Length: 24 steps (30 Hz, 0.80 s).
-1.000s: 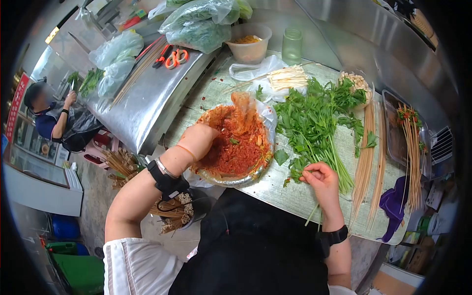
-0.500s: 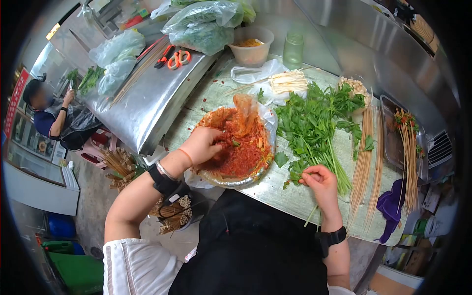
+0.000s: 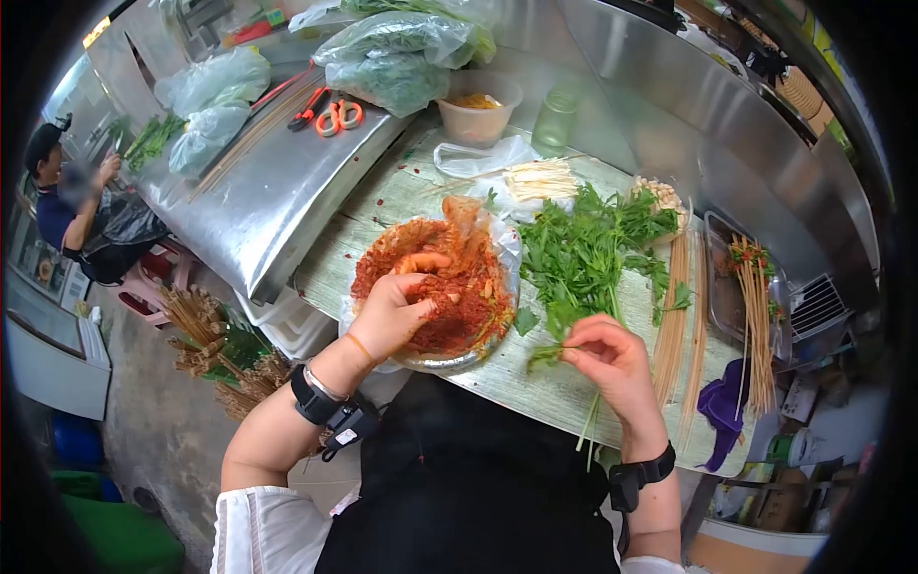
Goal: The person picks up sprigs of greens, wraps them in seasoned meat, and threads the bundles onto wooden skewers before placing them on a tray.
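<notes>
My left hand (image 3: 397, 311) is over the bowl, its curled fingertips coated red and closed on some of the chili paste (image 3: 457, 320). The paste fills a round bowl (image 3: 442, 363) lined with a clear plastic bag (image 3: 507, 247). Over the table's front part, my right hand (image 3: 612, 368) pinches a leafy celery sprig (image 3: 547, 354) between thumb and fingertips. Behind that hand lies a heap of leafy green celery (image 3: 583, 244), its stems pointing towards me. A pile of enoki mushrooms (image 3: 540, 179) rests on white plastic at the back.
Bamboo skewers (image 3: 674, 316) lie to the right, beside a tray (image 3: 732, 277) with loaded skewers (image 3: 755, 325) and a purple cloth (image 3: 722, 411). Behind are a tub (image 3: 478, 124) and a green glass jar (image 3: 555, 124). Orange-handled scissors (image 3: 337, 117) lie on the metal counter (image 3: 268, 191). A person (image 3: 72, 201) sits far left.
My left hand has turned, gathering paste at its fingertips. My right hand has risen slightly and shifted left with the sprig. The whole view has shifted a little.
</notes>
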Available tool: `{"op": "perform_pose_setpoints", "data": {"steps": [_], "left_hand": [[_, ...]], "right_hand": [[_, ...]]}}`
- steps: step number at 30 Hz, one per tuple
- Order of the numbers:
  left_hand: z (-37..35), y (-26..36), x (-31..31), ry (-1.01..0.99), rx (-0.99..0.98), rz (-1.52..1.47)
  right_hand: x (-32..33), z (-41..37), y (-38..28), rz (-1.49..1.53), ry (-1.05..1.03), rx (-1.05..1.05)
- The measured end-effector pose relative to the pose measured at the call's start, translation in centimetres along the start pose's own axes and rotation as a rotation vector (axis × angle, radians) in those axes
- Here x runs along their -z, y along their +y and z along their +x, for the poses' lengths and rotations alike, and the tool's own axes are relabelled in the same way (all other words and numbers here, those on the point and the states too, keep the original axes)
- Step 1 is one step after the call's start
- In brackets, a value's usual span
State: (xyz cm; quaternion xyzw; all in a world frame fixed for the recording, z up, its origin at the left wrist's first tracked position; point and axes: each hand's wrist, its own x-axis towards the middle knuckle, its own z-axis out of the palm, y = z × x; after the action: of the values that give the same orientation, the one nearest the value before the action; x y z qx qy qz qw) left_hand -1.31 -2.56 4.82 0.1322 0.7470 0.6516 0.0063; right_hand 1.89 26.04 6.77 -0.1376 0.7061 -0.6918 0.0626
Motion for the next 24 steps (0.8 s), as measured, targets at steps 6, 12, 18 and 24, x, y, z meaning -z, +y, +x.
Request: {"op": "perform_pose_setpoints", "data": {"steps": [6, 12, 18, 24], "left_hand": [[-0.9, 1.3, -1.8, -0.027, 0.303, -0.333], [-2.0, 1.9, -2.4, -0.038, 0.329, -0.621], [-1.3, 2.9, -2.9, 0.120, 0.436, -1.070], [-1.4, 0.9, -2.6, -0.056, 0.446, -0.709]], "right_hand": [[-5.5, 3.1, -3.6, -0.074, -0.240, 0.033], [-6.4, 5.4, -1.1, -0.371, -0.094, 0.248], [-7.0, 5.0, -2.0, -0.680, -0.069, 0.467], [-6.9, 5.0, -1.7, -0.748, -0.076, 0.556]]}}
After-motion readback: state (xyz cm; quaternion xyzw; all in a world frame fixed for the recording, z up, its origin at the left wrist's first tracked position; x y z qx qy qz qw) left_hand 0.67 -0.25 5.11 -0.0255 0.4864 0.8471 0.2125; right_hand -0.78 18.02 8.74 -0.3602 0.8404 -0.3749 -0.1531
